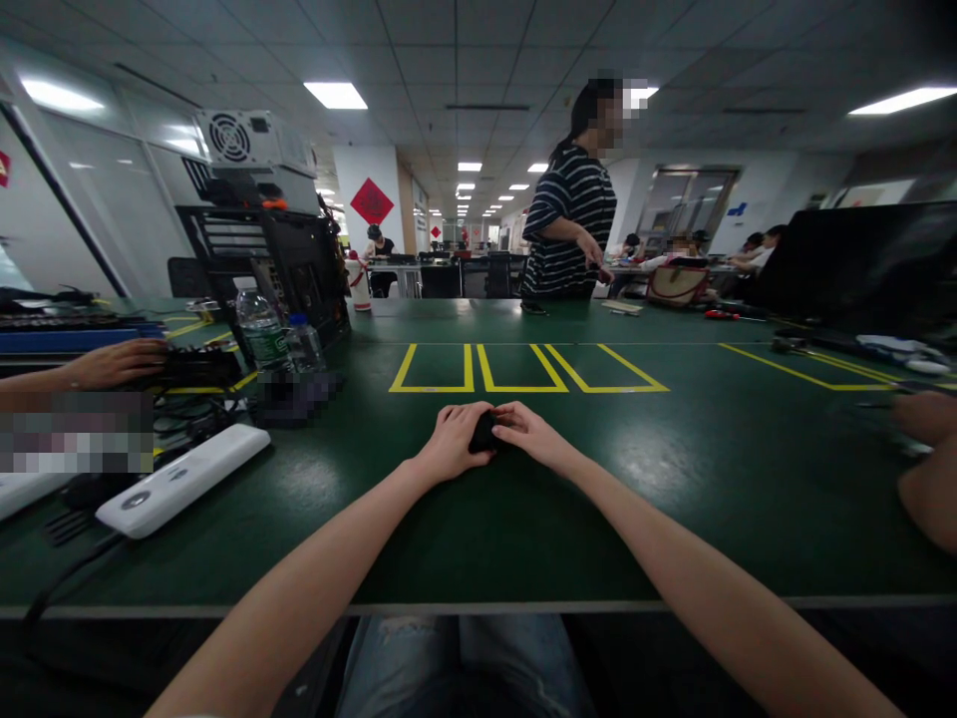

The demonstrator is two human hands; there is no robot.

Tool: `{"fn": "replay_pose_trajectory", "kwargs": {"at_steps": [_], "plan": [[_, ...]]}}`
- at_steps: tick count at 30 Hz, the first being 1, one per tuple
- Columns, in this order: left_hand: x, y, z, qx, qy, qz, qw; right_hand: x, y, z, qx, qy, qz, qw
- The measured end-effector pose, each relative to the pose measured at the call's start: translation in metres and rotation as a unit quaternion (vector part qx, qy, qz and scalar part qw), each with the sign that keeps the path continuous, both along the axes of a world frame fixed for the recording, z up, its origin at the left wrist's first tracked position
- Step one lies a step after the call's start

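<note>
Both my hands meet on the dark green table (pixel 673 479), a little in front of the yellow marked boxes (pixel 523 369). My left hand (pixel 451 444) and my right hand (pixel 529 435) are curled around a small black object (pixel 483 435) held between them. Most of that object is hidden by my fingers, so I cannot make out what it is.
A white power strip (pixel 183 479) and cables lie at the left, with two water bottles (pixel 263 334) and an open computer case (pixel 291 264) behind. Another person's hand (pixel 120 361) works at the far left. A person in a striped shirt (pixel 572 224) stands across the table. An arm (pixel 931 469) shows at the right edge.
</note>
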State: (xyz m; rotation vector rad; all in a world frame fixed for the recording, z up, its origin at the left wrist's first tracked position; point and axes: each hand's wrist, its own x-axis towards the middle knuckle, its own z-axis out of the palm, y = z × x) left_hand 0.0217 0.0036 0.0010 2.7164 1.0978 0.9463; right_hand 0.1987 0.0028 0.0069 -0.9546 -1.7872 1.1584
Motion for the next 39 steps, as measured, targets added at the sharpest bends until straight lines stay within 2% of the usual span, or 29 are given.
{"fn": "replay_pose_trajectory", "kwargs": {"at_steps": [8, 15, 20, 26, 32, 35, 39], "plan": [[0.0002, 0.0002, 0.0001, -0.007, -0.004, 0.003, 1.0, 0.0047, -0.0009, 0.0008, -0.027, 0.02, 0.072, 0.997], [0.0013, -0.0001, 0.0002, -0.001, -0.007, 0.004, 1.0, 0.0001, 0.0005, -0.0007, 0.015, 0.019, 0.013, 1.0], [0.0019, -0.0001, 0.0003, -0.007, -0.005, 0.006, 1.0, -0.0006, 0.0015, -0.0014, -0.006, 0.011, 0.01, 1.0], [0.0008, 0.0003, -0.0004, -0.006, -0.006, 0.004, 1.0, 0.0045, 0.0, 0.0, -0.002, 0.014, 0.064, 0.998], [0.0009, 0.0009, -0.0009, -0.002, -0.003, 0.004, 1.0, 0.0014, 0.0011, -0.0021, 0.023, 0.008, 0.012, 1.0], [0.0007, 0.0009, -0.001, -0.003, -0.001, 0.004, 1.0, 0.0015, 0.0031, -0.004, 0.008, -0.002, 0.003, 1.0], [-0.0001, 0.001, -0.0018, 0.0, -0.002, 0.001, 1.0, 0.0047, 0.0029, -0.0036, -0.003, -0.009, 0.031, 0.999]]}}
